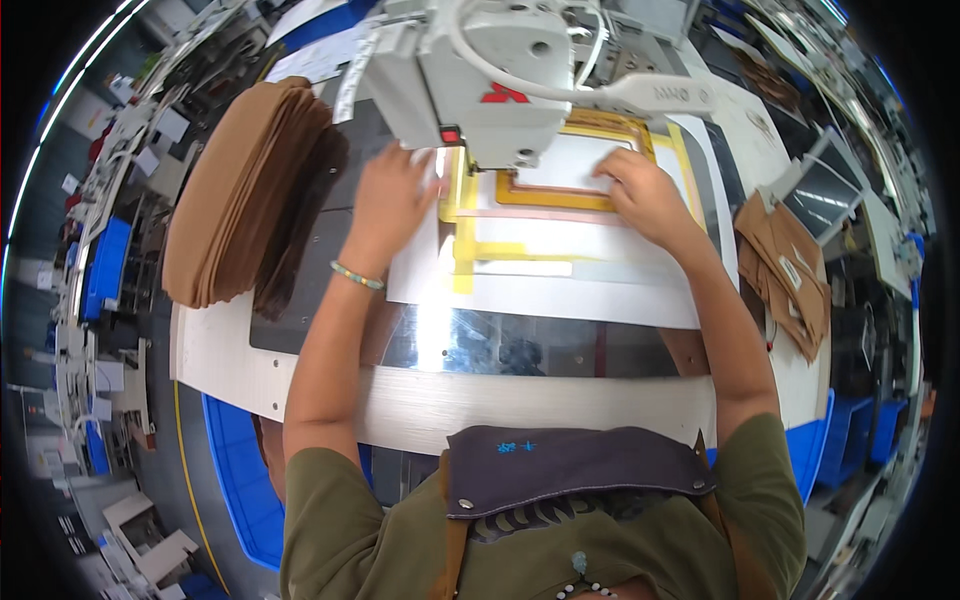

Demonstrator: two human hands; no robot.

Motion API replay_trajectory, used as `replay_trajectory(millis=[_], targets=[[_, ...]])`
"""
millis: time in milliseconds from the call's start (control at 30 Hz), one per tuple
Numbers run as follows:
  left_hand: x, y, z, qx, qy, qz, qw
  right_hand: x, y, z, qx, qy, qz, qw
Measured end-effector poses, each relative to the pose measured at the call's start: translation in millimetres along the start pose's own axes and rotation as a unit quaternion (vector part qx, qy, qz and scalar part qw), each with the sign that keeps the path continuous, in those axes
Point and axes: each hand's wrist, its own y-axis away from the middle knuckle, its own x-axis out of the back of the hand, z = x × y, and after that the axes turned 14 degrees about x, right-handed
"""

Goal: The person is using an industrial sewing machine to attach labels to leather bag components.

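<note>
My left hand (393, 198) lies with its fingers stretched forward beside the white head of a sewing machine (480, 85), at the left edge of the work under it. My right hand (648, 195) is over the right front corner of an amber-yellow rectangular frame (560, 198), its fingers curled in. Whether anything is pinched there is hidden. Inside the frame shows a white surface. Beneath the frame spreads a white template sheet (610, 290) with strips of yellow tape (500, 250). The machine head hides the frame's far left part.
A thick stack of folded brown fabric pieces (240, 190) stands left of my left arm. More brown pieces (785, 275) with a white label lie at the table's right edge. A shiny metal plate (520, 345) borders the near side. Blue bins (240, 490) sit below the table.
</note>
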Motion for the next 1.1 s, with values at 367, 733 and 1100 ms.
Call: replay_trajectory(millis=[367, 733, 1100], targets=[[80.1, -21.5, -209.3, 0.197, -0.236, 0.139, 0.941, 8.9, 31.8, 10.7, -0.071, -0.082, 0.098, 0.989], [78.9, -38.1, -280.9, 0.311, 0.051, 0.137, 0.939, 9.7, 35.2, 16.0, -0.041, -0.052, 0.095, 0.993], [93.1, -49.1, -153.1, 0.123, 0.059, 0.11, 0.985, 9.6, 36.8, 4.6, -0.019, -0.024, 0.105, 0.994]])
